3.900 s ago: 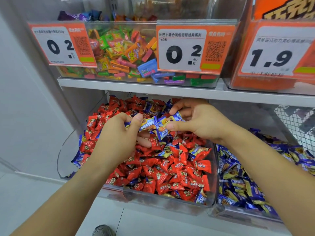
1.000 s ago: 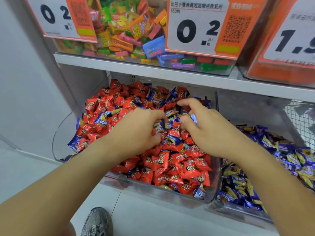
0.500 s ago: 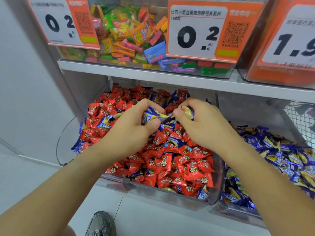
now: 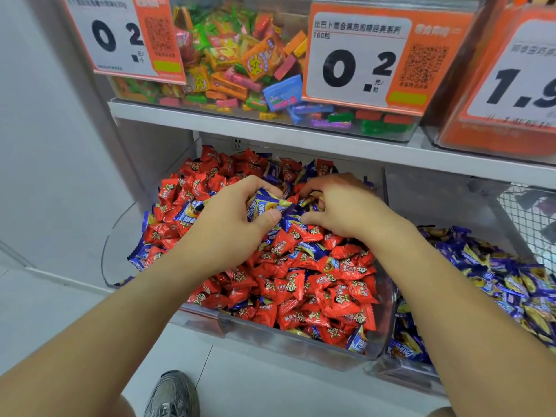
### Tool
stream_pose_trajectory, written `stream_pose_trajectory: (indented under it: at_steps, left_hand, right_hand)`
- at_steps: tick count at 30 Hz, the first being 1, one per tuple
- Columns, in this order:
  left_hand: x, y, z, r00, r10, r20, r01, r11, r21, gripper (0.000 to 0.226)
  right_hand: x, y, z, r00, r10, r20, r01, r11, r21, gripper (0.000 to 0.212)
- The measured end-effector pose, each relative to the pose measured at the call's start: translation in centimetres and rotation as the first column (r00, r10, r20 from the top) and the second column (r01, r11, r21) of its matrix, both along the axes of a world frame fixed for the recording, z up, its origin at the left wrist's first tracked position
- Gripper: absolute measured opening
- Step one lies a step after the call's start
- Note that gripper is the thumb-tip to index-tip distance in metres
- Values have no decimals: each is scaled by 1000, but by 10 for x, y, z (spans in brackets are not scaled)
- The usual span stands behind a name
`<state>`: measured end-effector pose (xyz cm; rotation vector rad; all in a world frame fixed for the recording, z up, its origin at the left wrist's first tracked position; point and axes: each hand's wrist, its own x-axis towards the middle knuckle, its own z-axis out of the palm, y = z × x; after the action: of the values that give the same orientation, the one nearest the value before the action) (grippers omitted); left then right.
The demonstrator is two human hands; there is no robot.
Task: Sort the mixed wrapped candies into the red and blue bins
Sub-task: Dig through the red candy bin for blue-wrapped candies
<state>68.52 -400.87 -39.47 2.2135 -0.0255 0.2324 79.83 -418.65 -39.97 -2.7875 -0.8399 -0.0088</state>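
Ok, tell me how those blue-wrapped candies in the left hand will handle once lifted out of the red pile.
The blue-wrapped candies look small, so probably light. Their glossy, crinkled wrappers suggest they may be slippery, and several bunched in the left hand could slide loose. The surrounding red candies lie loosely heaped, so neighbours will likely shift or tumble as the hand lifts.

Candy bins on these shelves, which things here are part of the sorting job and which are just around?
Part of the job:
left hand, gripping blue candies
right hand, fingers curled in the pile
red candies
mixed bin
blue bin

Just around:
upper candy bin
price tags
wire basket
shoe
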Motion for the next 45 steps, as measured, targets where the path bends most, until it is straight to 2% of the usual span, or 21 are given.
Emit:
stream_pose_trajectory:
  at_steps: [6, 9, 12, 13, 17, 21, 24, 27, 29, 31, 33, 35, 38, 40, 43, 45]
  left_hand:
    - [-1, -4, 1, 999, -5, 47, 7, 999, -37, 19]
    - [-1, -6, 3, 996, 25, 80, -21, 999, -49, 19]
    - [-2, -8, 3, 997, 40, 73, -36, 998, -60, 18]
    - [-3, -9, 3, 997, 38, 65, -34, 998, -58, 18]
    - [-7, -8, 1, 998, 45, 52, -43, 998, -38, 17]
    - [-8, -6, 3, 995, 72, 75, -67, 996, -62, 18]
    - [-7, -14, 5, 989, 76, 124, -52, 982, -182, 19]
    - [-12, -33, 9, 986, 20, 164, 26, 961, -276, 19]
    - [-15, -49, 9, 988, -30, 154, 74, 956, -284, 19]
    - [-17, -65, 8, 987, -80, 139, 118, 950, -290, 18]
    - [-17, -80, 9, 978, -143, 153, 177, 953, -247, 15]
    - [-16, -95, 11, 961, -190, 199, 227, 956, -183, 13]
    - [-13, -123, 12, 944, -208, 256, 234, 969, -75, 18]
    - [-11, -145, 14, 932, -266, 247, 262, 964, 52, 31]
    - [-5, -166, 9, 877, -477, 62, 446, 854, 269, 66]
    - [-1, -164, 4, 871, -492, -3, 451, 797, 402, 79]
  right_hand:
    - [-6, -1, -3, 995, -44, 89, 39, 998, 51, 3]
    - [-10, -6, 1, 987, -60, 151, 48, 996, 79, 14]
    - [-8, -2, -1, 997, -13, 74, 16, 999, -32, 46]
    - [-6, 1, -1, 999, -3, 42, 6, 998, -68, 51]
    - [-1, 2, -1, 1000, -2, 10, 3, 997, -74, 44]
    - [-11, -7, 3, 997, -43, 64, 40, 998, 52, 41]
    - [-35, -23, 17, 993, -65, 95, 44, 979, 201, 39]
    - [-69, -48, 34, 993, -19, -113, 60, 926, 374, 38]
    - [-85, -61, 39, 967, 2, -254, 108, 904, 415, 37]
    - [-92, -71, 37, 940, 7, -341, 179, 841, 511, 37]
    - [-97, -86, 35, 888, 5, -460, 316, 721, 617, 32]
    - [-101, -108, 34, 834, -8, -552, 434, 627, 647, 28]
    - [-104, -149, 33, 826, -91, -556, 462, 676, 575, 31]
    - [-105, -170, 35, 831, -162, -532, 469, 718, 514, 32]
    - [-107, -191, 38, 861, -229, -455, 466, 714, 523, 18]
    - [-104, -197, 39, 893, -264, -364, 424, 763, 488, 29]
